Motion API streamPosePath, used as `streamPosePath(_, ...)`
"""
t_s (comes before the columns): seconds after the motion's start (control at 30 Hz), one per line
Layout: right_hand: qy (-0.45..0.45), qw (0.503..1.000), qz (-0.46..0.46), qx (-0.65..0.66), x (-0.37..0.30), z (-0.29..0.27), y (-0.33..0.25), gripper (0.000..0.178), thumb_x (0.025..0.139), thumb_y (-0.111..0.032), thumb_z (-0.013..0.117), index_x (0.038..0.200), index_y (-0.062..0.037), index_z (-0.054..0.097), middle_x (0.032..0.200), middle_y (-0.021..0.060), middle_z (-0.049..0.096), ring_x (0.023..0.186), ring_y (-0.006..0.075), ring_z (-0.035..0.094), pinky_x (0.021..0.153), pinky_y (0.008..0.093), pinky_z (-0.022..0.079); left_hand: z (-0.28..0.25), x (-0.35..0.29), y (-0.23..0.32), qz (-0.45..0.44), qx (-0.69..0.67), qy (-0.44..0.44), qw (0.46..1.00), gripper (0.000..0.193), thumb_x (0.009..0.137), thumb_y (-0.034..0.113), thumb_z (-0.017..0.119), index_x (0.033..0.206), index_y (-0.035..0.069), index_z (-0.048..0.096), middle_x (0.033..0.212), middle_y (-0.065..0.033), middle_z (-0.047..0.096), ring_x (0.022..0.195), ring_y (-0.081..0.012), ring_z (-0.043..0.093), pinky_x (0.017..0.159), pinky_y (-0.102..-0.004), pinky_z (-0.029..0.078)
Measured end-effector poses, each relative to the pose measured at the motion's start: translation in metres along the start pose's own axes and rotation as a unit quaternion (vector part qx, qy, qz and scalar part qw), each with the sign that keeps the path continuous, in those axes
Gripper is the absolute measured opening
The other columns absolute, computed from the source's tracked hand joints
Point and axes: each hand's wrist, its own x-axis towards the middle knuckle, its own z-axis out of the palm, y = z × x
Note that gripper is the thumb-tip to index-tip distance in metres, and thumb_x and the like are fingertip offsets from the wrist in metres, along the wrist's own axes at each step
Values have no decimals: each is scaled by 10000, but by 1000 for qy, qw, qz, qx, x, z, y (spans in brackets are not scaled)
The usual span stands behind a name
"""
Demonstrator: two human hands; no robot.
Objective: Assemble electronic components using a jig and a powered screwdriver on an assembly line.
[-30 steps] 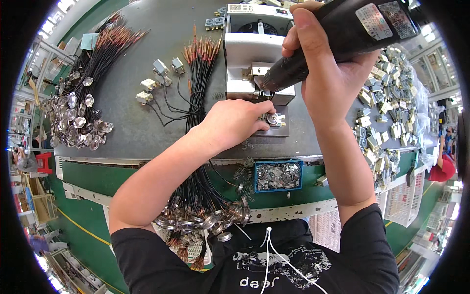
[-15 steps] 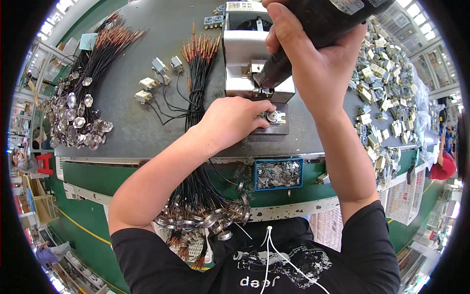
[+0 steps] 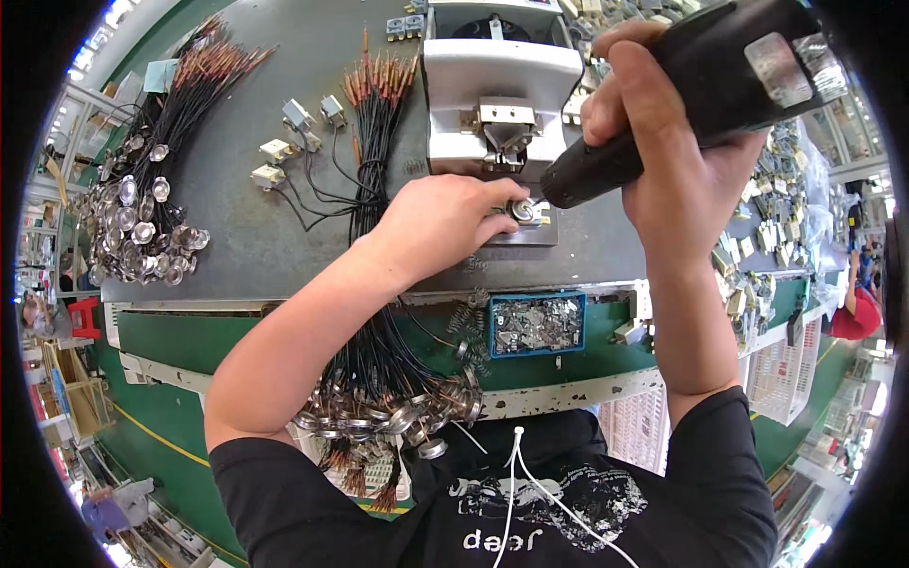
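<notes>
My right hand (image 3: 677,156) is wrapped round a black power screwdriver (image 3: 615,170), which is tilted with its tapered nose down to the left. That nose is just right of a small metal part with a round coiled centre (image 3: 524,212). My left hand (image 3: 443,222) pinches this part between thumb and fingers on a flat metal block (image 3: 526,239). Behind the block stands a silver metal machine (image 3: 502,80) with a small bracketed piece (image 3: 507,115) on its front. The driver's tip and the part's left side are partly hidden.
Left of my hand lies a bundle of black wires (image 3: 374,161) with several small white-topped switches (image 3: 275,150). Another wire bundle (image 3: 142,213) with round metal ends is at the far left. A blue tray (image 3: 537,350) of small metal pieces sits in front; a heap of switches (image 3: 781,189) fills the right.
My right hand and the screwdriver have moved right and slightly down, away from the machine's front, uncovering the bracketed piece. My left hand keeps its pinch on the part.
</notes>
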Motion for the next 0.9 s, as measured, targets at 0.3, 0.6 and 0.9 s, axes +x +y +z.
streamPosePath(0.3, 7, 999, 20, -45, -15, -8, 17, 132, 953, 1, 712, 1046, 88, 676, 808, 96, 686, 605, 145, 641, 574, 280, 524, -4, 4, 3, -16, 18, -35, 999, 338, 954, 372, 672, 1217, 161, 654, 933, -111, 742, 932, -329, 711, 770, -458, 560)
streamPosePath(0.6, 0, 998, 43, -50, -20, -7, 19, 244, 944, 34, 710, 1167, 77, 621, 954, 112, 716, 664, 133, 654, 595, 271, 543, -6, 4, 6, -14, 31, -35, 999, 329, 946, 362, 673, 1207, 164, 649, 891, -104, 737, 917, -319, 715, 757, -460, 559)
streamPosePath(0.9, -30, 999, 12, -22, -23, -4, 15, 801, 951, 53, 689, 1583, -15, 202, 979, 110, 698, 665, 134, 647, 608, 260, 539, -4, 5, 3, 10, 28, -28, 999, 320, 956, 357, 661, 1216, 171, 652, 900, -106, 740, 914, -322, 716, 761, -456, 560)
